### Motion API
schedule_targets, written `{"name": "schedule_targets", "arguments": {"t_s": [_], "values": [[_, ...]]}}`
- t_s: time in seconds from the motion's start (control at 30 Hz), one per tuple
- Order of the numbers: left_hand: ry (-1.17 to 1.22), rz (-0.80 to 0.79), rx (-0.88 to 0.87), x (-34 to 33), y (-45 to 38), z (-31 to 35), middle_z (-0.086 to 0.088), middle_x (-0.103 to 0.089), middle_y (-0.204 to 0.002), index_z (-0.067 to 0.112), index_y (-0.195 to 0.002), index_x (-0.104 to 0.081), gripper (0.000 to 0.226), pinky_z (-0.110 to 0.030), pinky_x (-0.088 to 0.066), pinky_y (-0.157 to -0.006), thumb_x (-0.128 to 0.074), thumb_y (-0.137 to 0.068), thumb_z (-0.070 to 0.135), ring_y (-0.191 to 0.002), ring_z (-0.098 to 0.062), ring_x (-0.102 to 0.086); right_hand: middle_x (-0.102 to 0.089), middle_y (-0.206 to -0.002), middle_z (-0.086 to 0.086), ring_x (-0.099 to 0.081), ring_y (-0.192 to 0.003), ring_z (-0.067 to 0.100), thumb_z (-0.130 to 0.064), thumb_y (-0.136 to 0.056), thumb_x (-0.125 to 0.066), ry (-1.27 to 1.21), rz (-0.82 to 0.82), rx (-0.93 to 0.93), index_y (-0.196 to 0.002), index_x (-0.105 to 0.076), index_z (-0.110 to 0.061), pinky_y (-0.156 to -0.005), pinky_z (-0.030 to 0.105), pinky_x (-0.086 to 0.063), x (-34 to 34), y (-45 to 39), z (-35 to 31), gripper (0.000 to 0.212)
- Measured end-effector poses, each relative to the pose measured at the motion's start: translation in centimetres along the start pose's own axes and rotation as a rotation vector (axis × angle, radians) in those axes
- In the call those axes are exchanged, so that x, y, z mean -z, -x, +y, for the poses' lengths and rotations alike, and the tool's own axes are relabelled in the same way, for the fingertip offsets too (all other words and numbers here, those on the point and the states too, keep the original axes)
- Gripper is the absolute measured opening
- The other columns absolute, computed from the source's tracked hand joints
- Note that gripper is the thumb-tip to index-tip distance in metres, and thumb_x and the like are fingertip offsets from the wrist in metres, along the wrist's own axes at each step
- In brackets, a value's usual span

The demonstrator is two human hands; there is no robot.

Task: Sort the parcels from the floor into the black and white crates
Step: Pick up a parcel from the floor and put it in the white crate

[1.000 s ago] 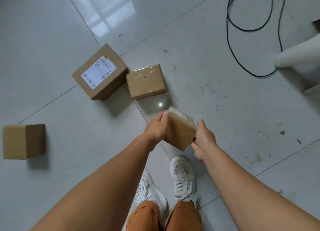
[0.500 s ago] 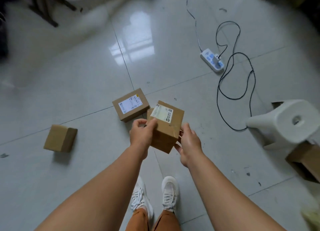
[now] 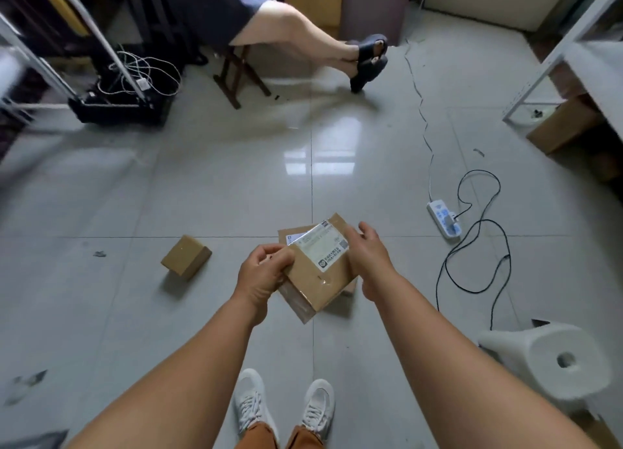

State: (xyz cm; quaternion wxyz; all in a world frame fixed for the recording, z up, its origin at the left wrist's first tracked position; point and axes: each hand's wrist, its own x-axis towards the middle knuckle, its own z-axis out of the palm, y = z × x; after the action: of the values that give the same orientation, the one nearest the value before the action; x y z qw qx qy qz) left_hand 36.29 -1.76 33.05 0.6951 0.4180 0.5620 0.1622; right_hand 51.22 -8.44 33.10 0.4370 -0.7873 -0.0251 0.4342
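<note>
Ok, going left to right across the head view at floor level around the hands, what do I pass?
Small plain parcel → left hand → labelled parcel → right hand → power strip → white stool.

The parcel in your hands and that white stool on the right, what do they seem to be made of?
The parcel looks like matte brown corrugated cardboard, with a glossy white paper label and shiny clear tape along its near edge. The white stool is probably moulded plastic: smooth, one-piece, with rounded legs and a hole in the seat. It is blurred.
</note>
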Motion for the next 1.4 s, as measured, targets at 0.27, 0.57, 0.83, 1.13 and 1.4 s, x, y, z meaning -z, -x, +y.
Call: {"name": "schedule_targets", "arguments": {"t_s": [0.27,0.57,0.83,1.13,1.4], "values": [[0.246,0.246,-0.003,7.6,3.9,2.3,-0.016,-0.067,-0.111,-0.005,-0.123,-0.054,0.08,-0.031,-0.053,-0.073,-0.074,-0.072,0.053,-0.087,-0.022,-0.064,-0.06,-0.116,0.0,-0.057,-0.105,0.018,-0.043,-0.09,-0.054,-0.007,-0.145,0.09,-0.111,-0.054,-0.028,-0.087,0.034,-0.048,-6.4,6.4,-3.4,0.026],[0.43,0.374,-0.094,17.9,10.3,4.7,-0.003,-0.065,-0.08,0.014,-0.094,-0.062,0.047,-0.019,-0.049,-0.048,-0.031,-0.1,0.048,-0.063,-0.014,-0.061,-0.058,-0.119,0.008,-0.056,-0.097,0.018,-0.043,-0.098,-0.036,0.078,-0.276,0.195,-0.126,-0.053,-0.023,-0.058,0.025,-0.036,-14.8,16.0,-4.5,0.038],[0.581,0.451,-0.275,28.8,18.9,3.6,-0.007,-0.059,-0.084,0.015,-0.084,-0.059,0.014,-0.025,-0.044,-0.064,-0.052,-0.092,0.005,-0.074,-0.02,-0.056,-0.055,-0.077,-0.004,-0.048,-0.067,0.008,-0.049,-0.101,-0.034,0.052,-0.469,0.169,-0.08,-0.053,-0.021,-0.058,0.025,-0.035,-20.5,26.7,-4.4,0.039],[0.58,0.503,-0.302,37.4,26.9,3.7,-0.004,-0.062,-0.088,0.019,-0.094,-0.055,0.018,-0.028,-0.041,-0.06,-0.049,-0.094,0.036,-0.073,-0.02,-0.056,-0.06,-0.083,0.004,-0.06,-0.077,0.021,-0.053,-0.099,-0.031,0.012,-0.55,0.238,-0.097,-0.057,-0.013,-0.081,0.039,-0.048,-26.8,34.7,-3.1,0.048],[0.597,0.542,-0.413,44.2,32.0,2.9,-0.003,-0.06,-0.075,0.013,-0.101,-0.062,0.017,-0.012,-0.042,-0.04,-0.051,-0.092,0.004,-0.049,-0.004,-0.06,-0.054,-0.082,0.005,-0.058,-0.07,0.022,-0.026,-0.094,-0.043,0.044,-0.603,0.362,-0.094,-0.057,-0.017,-0.053,0.031,-0.05,-32.8,42.0,-2.5,0.017]]}}
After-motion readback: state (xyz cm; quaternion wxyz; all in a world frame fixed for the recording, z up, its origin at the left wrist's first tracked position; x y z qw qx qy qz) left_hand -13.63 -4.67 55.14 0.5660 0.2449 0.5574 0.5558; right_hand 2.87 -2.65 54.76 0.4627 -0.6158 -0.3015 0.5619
